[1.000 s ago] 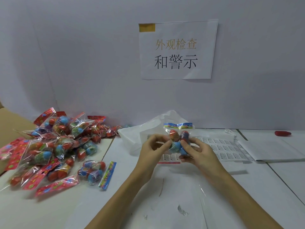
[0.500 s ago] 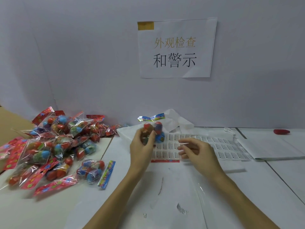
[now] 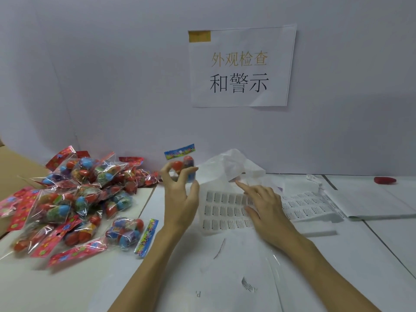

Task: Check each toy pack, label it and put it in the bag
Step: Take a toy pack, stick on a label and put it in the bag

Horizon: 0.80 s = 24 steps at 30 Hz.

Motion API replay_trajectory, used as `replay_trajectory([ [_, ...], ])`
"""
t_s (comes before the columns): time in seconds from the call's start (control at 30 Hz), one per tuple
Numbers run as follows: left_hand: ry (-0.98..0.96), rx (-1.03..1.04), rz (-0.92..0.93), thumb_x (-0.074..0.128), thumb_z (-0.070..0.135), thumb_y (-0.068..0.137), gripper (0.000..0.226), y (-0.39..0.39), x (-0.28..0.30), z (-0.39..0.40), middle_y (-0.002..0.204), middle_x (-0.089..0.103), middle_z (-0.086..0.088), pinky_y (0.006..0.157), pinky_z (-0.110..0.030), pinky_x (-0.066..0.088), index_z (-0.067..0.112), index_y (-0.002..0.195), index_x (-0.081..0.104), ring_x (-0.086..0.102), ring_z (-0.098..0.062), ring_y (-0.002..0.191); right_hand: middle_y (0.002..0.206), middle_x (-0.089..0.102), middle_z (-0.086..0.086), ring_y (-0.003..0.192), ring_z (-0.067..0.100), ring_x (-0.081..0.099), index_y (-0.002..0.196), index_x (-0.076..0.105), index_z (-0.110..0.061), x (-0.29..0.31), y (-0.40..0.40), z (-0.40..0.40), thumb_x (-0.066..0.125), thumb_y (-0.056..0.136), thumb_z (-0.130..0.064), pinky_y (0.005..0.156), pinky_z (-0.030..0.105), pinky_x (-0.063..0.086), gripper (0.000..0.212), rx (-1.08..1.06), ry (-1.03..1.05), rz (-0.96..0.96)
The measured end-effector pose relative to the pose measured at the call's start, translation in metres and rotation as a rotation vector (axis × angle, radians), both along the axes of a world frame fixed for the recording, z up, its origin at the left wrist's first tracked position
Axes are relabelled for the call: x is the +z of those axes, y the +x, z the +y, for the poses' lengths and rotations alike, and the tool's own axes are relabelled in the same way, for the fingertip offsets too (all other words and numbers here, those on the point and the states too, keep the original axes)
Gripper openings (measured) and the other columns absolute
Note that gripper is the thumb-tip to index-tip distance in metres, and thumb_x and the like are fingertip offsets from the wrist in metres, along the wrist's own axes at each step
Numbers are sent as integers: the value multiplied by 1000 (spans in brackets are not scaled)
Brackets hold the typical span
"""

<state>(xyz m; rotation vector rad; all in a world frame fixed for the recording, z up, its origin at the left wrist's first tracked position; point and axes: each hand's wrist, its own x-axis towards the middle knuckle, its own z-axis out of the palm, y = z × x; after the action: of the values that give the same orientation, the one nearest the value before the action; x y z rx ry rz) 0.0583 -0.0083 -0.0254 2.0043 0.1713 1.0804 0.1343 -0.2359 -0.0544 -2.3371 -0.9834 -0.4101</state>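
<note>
Left hand (image 3: pixel 180 199) pinches a clear toy pack (image 3: pixel 183 167) of coloured eggs, held above the table. Right hand (image 3: pixel 263 206), fingers loosely spread, touches the label sheet (image 3: pixel 225 212). White bag (image 3: pixel 231 167) lies behind it.

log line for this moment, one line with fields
step: labelling | left hand: holds toy pack up | right hand: on label sheet | bag: behind sheet
</note>
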Motion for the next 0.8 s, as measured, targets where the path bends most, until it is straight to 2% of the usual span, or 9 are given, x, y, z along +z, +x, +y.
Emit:
replay_trajectory([
  [0.07, -8, -89, 88, 63, 21, 99, 14, 2, -4, -1, 126, 26, 23, 97, -23, 54, 20, 110, 70, 48, 10, 114, 105, 56, -12, 104, 13, 44, 129, 68, -36, -1, 1, 1, 69, 98, -28, 98, 37, 32, 32, -58, 50, -9],
  [0.13, -1, -108, 101, 68, 22, 99, 3, 3, -7, -5, 128, 32, 20, 90, -11, 52, 22, 98, 71, 53, 2, 115, 94, 58, -13, 98, 16, 48, 95, 76, -29, 1, 1, 2, 73, 94, -34, 91, 35, 28, 5, -102, 123, 29],
  [0.23, -6, -119, 63, 68, 34, 99, 23, 2, -8, -10, 131, 43, 6, 85, -4, 46, 16, 85, 68, 53, 5, 116, 89, 60, -9, 95, 21, 52, 82, 67, -22, 1, 3, 1, 75, 94, -28, 86, 32, 25, 15, -149, 205, 52],
  [0.3, 2, -166, 71, 66, 46, 97, 34, 0, -6, -14, 129, 44, 6, 84, -5, 47, 16, 82, 66, 51, 13, 113, 89, 61, -7, 94, 21, 52, 82, 66, -19, 3, 3, 0, 74, 95, -27, 85, 31, 24, 17, -185, 216, 32],
  [0.4, -50, -204, 105, 69, 50, 90, 37, -1, -2, -21, 128, 46, 5, 89, -13, 52, 15, 80, 65, 53, 9, 114, 87, 63, -7, 93, 21, 52, 79, 66, -19, 5, 1, -1, 76, 94, -24, 83, 31, 23, 18, -236, 232, -15],
  [0.53, -273, -203, 115, 73, 43, 87, 38, 1, 0, -25, 122, 52, 0, 90, -29, 60, 8, 75, 66, 62, -9, 114, 89, 66, -8, 95, 25, 58, 84, 68, -19, 12, -3, -2, 76, 93, -20, 86, 31, 25, 12, -264, 260, -41],
  [0.6, -344, -218, 145, 74, 34, 92, 33, 1, -1, -27, 119, 53, -4, 90, -41, 61, 6, 76, 68, 65, -21, 113, 102, 70, -10, 104, 21, 60, 102, 72, -20, 16, -7, -1, 77, 92, -19, 96, 30, 29, 11, -179, 280, -19],
  [0.7, -296, -235, 144, 69, 26, 98, 31, 1, -3, -34, 116, 54, -3, 85, -40, 60, 3, 77, 72, 64, -19, 109, 120, 66, -16, 117, 14, 57, 130, 66, -25, 20, -19, 7, 77, 92, -28, 104, 31, 40, 40, 6, 352, 95],
  [0.8, -191, -270, 72, 66, 23, 99, 29, -1, -3, -40, 117, 54, -1, 77, -29, 59, 9, 75, 72, 63, -5, 106, 117, 57, -25, 112, 4, 58, 136, 53, -34, 24, -26, 10, 72, 92, -41, 96, 22, 46, 48, 53, 403, 29],
])
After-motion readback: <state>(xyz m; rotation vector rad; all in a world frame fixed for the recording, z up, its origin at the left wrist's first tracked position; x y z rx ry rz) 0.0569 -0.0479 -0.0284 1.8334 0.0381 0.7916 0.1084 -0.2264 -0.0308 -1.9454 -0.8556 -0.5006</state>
